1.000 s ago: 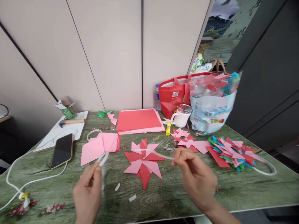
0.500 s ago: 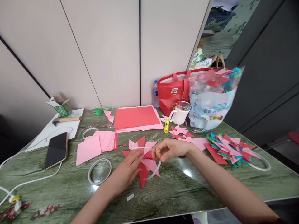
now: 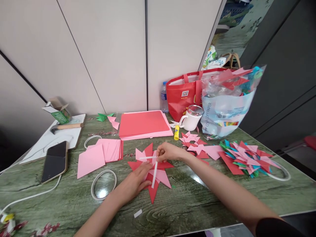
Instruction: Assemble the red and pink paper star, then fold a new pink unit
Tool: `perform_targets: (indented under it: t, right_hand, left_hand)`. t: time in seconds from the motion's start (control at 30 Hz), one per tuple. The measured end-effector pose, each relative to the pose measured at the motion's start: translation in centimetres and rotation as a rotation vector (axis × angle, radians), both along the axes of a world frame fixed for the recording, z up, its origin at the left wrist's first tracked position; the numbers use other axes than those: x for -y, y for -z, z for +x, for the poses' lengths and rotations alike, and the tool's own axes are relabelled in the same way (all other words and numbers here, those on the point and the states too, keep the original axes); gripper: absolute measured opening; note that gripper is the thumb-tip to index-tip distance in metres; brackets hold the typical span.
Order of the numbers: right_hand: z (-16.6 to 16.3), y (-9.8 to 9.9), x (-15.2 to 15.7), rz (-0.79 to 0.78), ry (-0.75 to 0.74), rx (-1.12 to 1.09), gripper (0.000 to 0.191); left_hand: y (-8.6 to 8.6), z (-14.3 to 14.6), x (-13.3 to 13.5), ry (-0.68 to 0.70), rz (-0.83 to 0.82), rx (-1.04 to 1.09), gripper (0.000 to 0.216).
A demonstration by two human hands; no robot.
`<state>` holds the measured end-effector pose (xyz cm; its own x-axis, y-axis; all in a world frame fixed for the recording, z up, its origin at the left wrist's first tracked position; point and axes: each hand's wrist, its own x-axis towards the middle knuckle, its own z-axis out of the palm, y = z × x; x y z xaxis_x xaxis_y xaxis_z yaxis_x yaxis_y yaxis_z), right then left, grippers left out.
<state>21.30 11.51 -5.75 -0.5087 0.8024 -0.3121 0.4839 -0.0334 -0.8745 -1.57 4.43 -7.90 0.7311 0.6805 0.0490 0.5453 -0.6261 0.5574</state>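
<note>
A red and pink folded paper star [image 3: 161,177] lies flat on the table in front of me. My left hand [image 3: 135,176] rests on its left side with the fingers stretched out. In a pinch, my right hand [image 3: 166,153] holds the upper end of a white strip of tape [image 3: 154,175] over the star. That strip runs down toward the star's lower point. A second white strip lies across the star's upper part, partly behind my left fingers. To the left of my left hand is a white tape roll [image 3: 104,185].
Pink paper squares [image 3: 91,159] and a phone [image 3: 55,161] lie left. Red sheets [image 3: 144,123], a glue stick [image 3: 176,132], a white mug [image 3: 192,118] and a red bag [image 3: 181,95] stand behind. Folded stars [image 3: 249,158] are piled right; a small white scrap [image 3: 138,213] lies in front.
My right hand has moved slightly left and up. The strip, curved and hanging off the star's right side before, now runs straight down over it. My left hand stays on the star.
</note>
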Motion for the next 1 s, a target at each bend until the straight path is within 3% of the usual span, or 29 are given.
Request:
perform_targets:
  t: [0.1, 0.27, 1.0]
  right_hand:
    - [-0.2, 0.5, -0.3, 0.080, 0.050, 0.080, 0.007]
    - [-0.4, 0.4, -0.3, 0.196, 0.105, 0.188, 0.006]
    - [-1.3, -1.0, 1.2, 0.305, 0.080, 0.417, 0.008]
  left_hand:
    - [-0.1, 0.0, 0.2, -0.024, -0.014, 0.007, 0.059]
    - [0.3, 0.1, -0.1, 0.055, 0.062, -0.013, 0.048]
    - [0.4, 0.2, -0.2, 0.096, 0.114, 0.000, 0.031]
